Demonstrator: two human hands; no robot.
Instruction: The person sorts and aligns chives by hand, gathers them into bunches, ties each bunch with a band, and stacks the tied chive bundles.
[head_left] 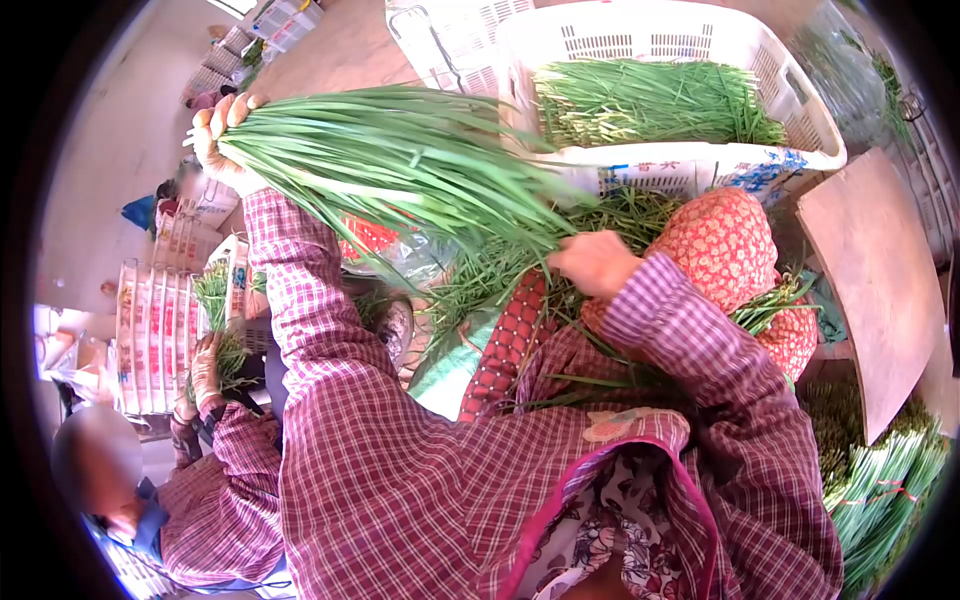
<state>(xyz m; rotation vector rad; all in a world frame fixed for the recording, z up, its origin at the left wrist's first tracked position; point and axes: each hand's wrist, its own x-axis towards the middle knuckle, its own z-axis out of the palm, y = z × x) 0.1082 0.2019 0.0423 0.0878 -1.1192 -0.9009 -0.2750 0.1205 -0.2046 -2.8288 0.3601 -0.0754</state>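
My left hand (222, 140), raised at the upper left, is closed around the pale stem ends of a large bunch of garlic chives (400, 165). The green blades fan out to the right and droop at their tips. My right hand (597, 264) is curled beside those drooping tips, above my lap. Its fingers are bent in and slightly blurred; what they hold, if anything, is hidden. Loose chive blades (475, 280) lie in a tangle below the bunch and around my knees.
A white plastic crate (690, 158) with chives (660, 100) laid inside stands ahead. At the lower right are banded chive bundles (880, 500) beside a wooden board (880, 290). On the left, a co-worker (215, 490) handles greens near stacked crates (155, 335).
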